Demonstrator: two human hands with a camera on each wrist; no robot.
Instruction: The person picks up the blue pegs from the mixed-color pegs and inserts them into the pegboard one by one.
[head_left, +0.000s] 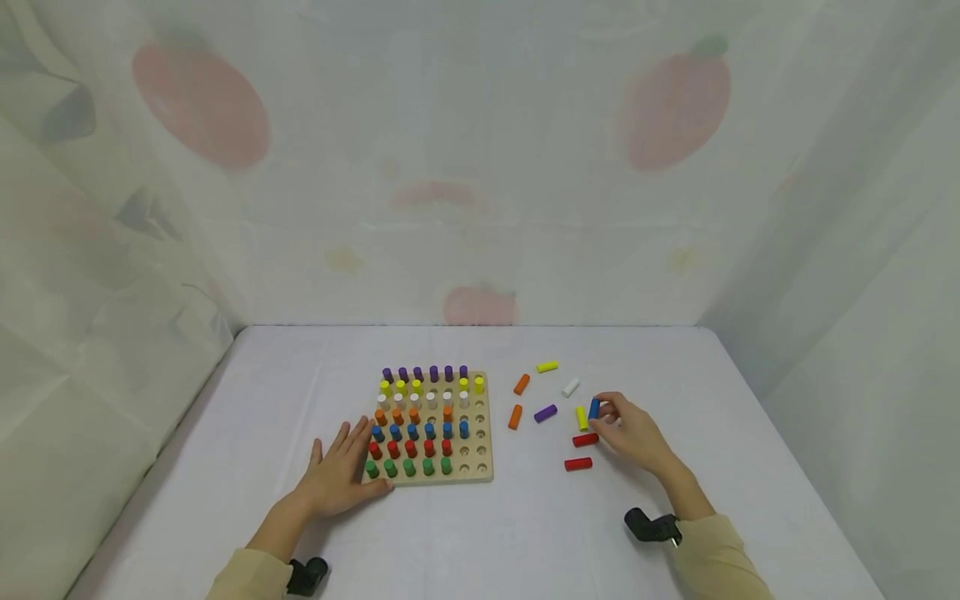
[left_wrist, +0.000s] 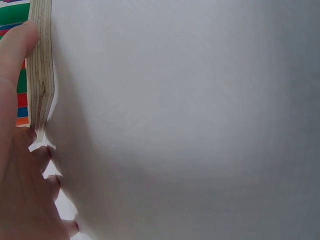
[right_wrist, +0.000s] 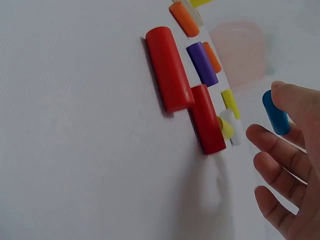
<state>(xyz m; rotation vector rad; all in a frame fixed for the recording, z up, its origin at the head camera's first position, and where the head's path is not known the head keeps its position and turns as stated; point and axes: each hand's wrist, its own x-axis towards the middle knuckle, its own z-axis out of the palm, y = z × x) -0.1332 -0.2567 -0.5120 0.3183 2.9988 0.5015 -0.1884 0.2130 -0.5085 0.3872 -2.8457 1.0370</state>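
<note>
Between thumb and forefinger, my right hand (head_left: 632, 433) pinches a blue peg (head_left: 594, 408). In the right wrist view this blue peg (right_wrist: 276, 114) is held off the table, with the other fingers loosely bent. A wooden pegboard (head_left: 486, 476) carries rows of purple, yellow, white, orange, blue, red and green pegs. Bare holes show mostly on its right side, with gaps in the yellow and orange rows. My left hand (head_left: 335, 482) rests spread at the board's left front corner. Its thumb (left_wrist: 25, 42) touches the board's edge in the left wrist view.
Loose pegs lie right of the board: two red, one by my right hand (head_left: 586, 439), a purple one (head_left: 545, 413), a white one (head_left: 571, 387), two orange and two yellow. White cloth covers the table (head_left: 315, 350). Fabric curtains (head_left: 480, 250) stand behind and at both sides.
</note>
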